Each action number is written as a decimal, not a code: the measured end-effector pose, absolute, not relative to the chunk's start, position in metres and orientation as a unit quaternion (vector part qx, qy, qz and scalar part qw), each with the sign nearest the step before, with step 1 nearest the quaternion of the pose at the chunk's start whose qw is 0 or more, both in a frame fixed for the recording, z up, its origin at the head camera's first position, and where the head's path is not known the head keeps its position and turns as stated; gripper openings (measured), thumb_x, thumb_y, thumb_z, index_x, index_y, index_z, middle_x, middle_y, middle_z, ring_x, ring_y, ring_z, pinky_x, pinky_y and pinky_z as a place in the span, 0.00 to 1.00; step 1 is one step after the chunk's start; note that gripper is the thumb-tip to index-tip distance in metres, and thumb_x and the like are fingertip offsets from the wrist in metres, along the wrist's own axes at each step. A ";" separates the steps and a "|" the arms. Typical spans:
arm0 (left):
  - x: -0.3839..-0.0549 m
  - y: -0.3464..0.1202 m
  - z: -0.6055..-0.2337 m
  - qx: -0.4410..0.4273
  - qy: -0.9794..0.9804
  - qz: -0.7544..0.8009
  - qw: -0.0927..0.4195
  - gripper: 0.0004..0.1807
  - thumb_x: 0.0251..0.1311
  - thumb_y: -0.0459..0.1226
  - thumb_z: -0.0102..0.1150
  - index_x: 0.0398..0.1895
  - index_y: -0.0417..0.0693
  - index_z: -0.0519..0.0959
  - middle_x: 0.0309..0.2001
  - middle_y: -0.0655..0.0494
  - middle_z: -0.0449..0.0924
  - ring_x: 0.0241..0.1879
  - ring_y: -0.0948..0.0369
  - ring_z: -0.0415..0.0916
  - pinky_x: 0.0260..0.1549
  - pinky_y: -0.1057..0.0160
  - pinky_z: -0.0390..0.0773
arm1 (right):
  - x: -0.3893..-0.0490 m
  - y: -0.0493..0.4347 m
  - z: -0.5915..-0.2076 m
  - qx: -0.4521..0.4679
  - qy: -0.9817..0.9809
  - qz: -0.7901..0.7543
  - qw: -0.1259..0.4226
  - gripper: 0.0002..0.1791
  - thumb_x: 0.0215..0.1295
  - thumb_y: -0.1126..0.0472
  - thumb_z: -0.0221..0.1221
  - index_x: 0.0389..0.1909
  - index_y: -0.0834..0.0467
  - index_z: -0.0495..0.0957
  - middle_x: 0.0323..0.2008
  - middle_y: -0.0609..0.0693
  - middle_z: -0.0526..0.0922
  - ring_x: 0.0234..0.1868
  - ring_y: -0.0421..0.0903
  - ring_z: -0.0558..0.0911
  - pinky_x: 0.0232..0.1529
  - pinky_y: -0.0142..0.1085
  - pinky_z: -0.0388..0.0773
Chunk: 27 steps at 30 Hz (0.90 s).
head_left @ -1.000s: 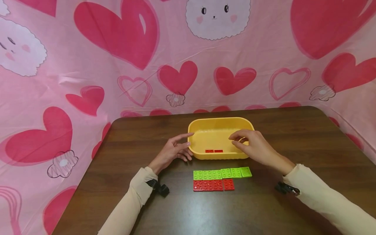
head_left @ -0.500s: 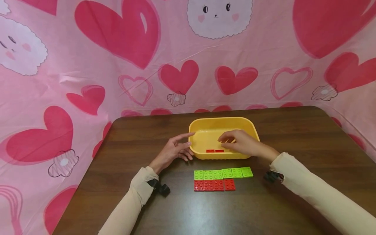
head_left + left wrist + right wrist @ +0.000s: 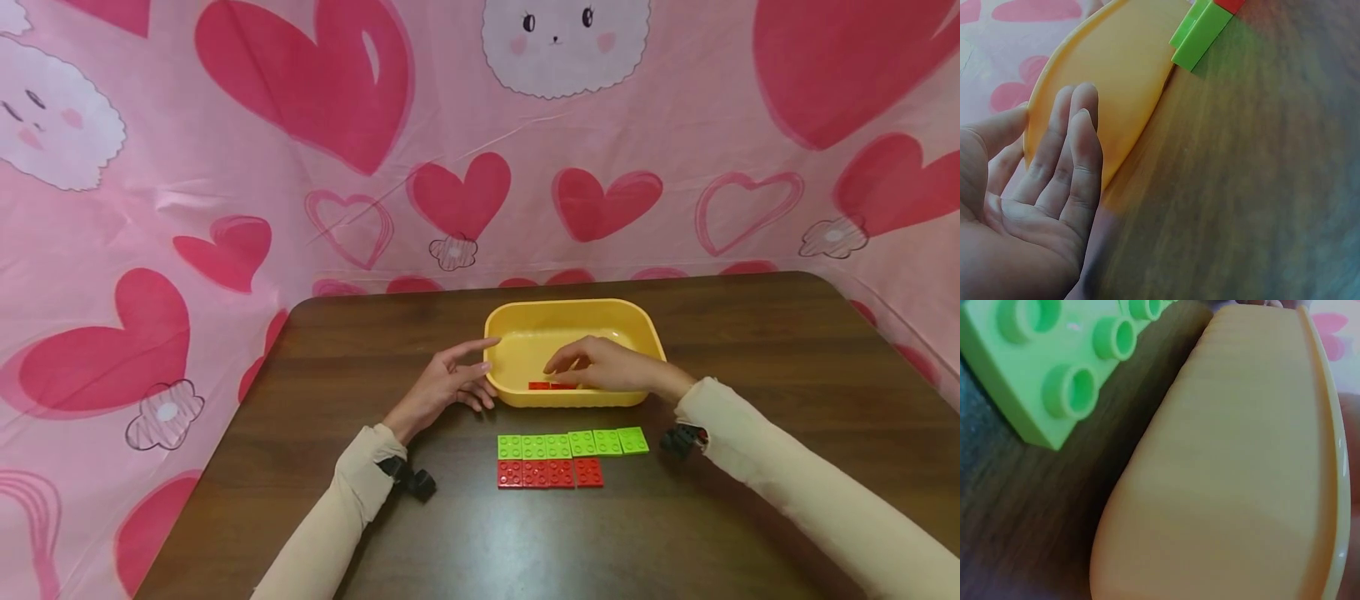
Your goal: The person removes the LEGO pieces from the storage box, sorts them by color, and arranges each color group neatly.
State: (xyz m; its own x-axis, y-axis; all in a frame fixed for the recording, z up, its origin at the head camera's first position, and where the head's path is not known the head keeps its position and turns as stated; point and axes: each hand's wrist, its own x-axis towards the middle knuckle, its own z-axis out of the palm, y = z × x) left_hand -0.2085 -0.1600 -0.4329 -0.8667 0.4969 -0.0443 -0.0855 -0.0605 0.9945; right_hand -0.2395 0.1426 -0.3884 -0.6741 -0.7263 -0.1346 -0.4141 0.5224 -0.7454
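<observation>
A yellow plastic tub point(image 3: 570, 399) stands on the table in the head view. My left hand point(image 3: 442, 387) rests against its left rim with fingers mostly straight, thumb and index finger touching the edge. My right hand point(image 3: 607, 367) reaches over the right rim into the tub, fingers slightly bent, just above two flat red bricks point(image 3: 538, 386) lying by the near wall. The hand partly covers the right one of these bricks, and no brick shows lifted in it. In the right wrist view the tub's wall point(image 3: 1229, 462) hides most of this hand.
In front of the tub, a row of several lime-green bricks point(image 3: 558, 445) lies on the dark wooden table point(image 3: 420, 550). A shorter row of several red bricks point(image 3: 547, 473) adjoins its near side. A pink heart-patterned cloth point(image 3: 360, 108) hangs behind.
My right hand has moved left and lower inside the tub, from its right side to above the red bricks. The left hand keeps its place at the rim.
</observation>
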 end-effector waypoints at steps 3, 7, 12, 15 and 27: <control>-0.209 -0.160 -0.434 0.159 0.652 0.712 0.205 0.27 0.73 0.37 0.53 0.74 0.47 0.64 0.30 0.44 0.86 0.27 0.52 0.85 0.26 0.59 0.85 | -0.242 0.143 -0.389 -0.355 0.834 -0.348 0.239 0.13 0.68 0.63 0.62 0.51 0.58 0.84 0.43 0.47 0.86 0.44 0.45 0.81 0.53 0.40 0.80; -0.209 -0.160 -0.434 0.162 0.652 0.713 0.203 0.27 0.73 0.36 0.53 0.74 0.47 0.64 0.30 0.44 0.86 0.27 0.52 0.85 0.26 0.59 0.84 | -0.243 0.145 -0.388 -0.361 0.831 -0.340 0.252 0.14 0.65 0.70 0.61 0.50 0.59 0.84 0.42 0.49 0.86 0.41 0.46 0.79 0.51 0.40 0.80; -0.209 -0.160 -0.434 0.165 0.651 0.712 0.203 0.27 0.73 0.36 0.53 0.74 0.47 0.64 0.30 0.44 0.85 0.27 0.52 0.85 0.26 0.60 0.85 | -0.245 0.146 -0.390 -0.360 0.829 -0.339 0.261 0.17 0.61 0.75 0.59 0.49 0.61 0.84 0.40 0.49 0.84 0.39 0.47 0.77 0.47 0.37 0.79; -0.209 -0.160 -0.434 0.167 0.651 0.712 0.203 0.27 0.73 0.36 0.53 0.73 0.46 0.65 0.30 0.44 0.85 0.27 0.53 0.85 0.26 0.60 0.85 | -0.245 0.146 -0.391 -0.357 0.828 -0.342 0.265 0.17 0.60 0.75 0.59 0.49 0.60 0.83 0.40 0.48 0.84 0.39 0.47 0.77 0.46 0.35 0.80; -0.210 -0.160 -0.435 0.160 0.658 0.708 0.201 0.27 0.73 0.38 0.54 0.73 0.49 0.66 0.30 0.43 0.85 0.27 0.51 0.85 0.26 0.59 0.85 | -0.244 0.149 -0.394 -0.367 0.824 -0.359 0.238 0.14 0.61 0.74 0.60 0.46 0.60 0.84 0.37 0.48 0.85 0.38 0.47 0.79 0.46 0.37 0.81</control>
